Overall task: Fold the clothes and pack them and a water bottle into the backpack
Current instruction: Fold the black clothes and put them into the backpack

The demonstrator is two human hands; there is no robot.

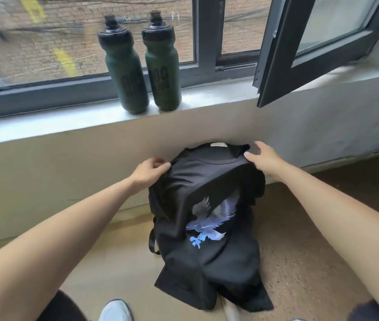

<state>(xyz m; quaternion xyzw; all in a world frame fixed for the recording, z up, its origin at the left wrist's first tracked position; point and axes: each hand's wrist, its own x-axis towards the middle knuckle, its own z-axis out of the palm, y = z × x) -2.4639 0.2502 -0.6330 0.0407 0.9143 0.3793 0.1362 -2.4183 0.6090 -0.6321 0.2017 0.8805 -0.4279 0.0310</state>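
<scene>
Fabric pinched at one shoulder: black T-shirt, caught between curled thumb and fingertips of left hand. Across the collar, right hand with fingers straight and spread apart, thumb tip resting on the shirt's other shoulder, clamped on nothing.

Between the two sets of fingers, collar held up off the floor, pale neck label just beyond it, close to the wall. Below the fingers, toward the body, rest of the shirt draped over a dark bulk, blue-white eagle print facing up, hem crumpled nearest the feet.

Under the left fingers and slightly to their left, black backpack strap looping out from beneath the cloth. Bag itself hidden, not to be told apart from the shirt.

Well above and beyond the left fingers, two dark green water bottles standing on the windowsill: left bottle and right bottle just beside each other, black caps on, well apart from either hand.

Above and beyond the right fingers, open window sash swung inward. Far back from all fingers, at the bottom edge, white shoe on the tan floor.
</scene>
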